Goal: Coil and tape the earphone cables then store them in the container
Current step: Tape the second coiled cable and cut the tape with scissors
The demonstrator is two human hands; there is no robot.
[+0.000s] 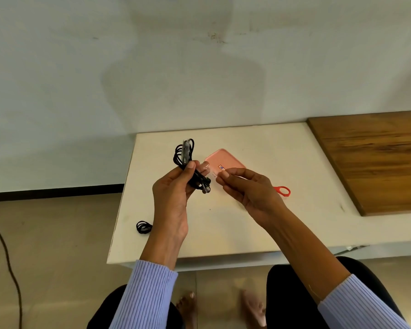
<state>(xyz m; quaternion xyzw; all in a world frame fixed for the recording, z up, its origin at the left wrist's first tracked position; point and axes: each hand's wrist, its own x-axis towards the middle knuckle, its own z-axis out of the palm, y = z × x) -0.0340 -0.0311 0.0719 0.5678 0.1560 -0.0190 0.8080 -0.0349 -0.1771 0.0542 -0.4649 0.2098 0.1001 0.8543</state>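
A plain indoor room: bare white wall [57,91], tiled floor [57,233], low white table [247,222].

We hold our left hand [173,186] raised, fingers and thumb curled closed in a grip. Our right hand [249,188] hovers just beside it, fingertips [220,178] pinched together.

The one camera sits on the person's head and looks forward and down, close over the small white table [271,224].
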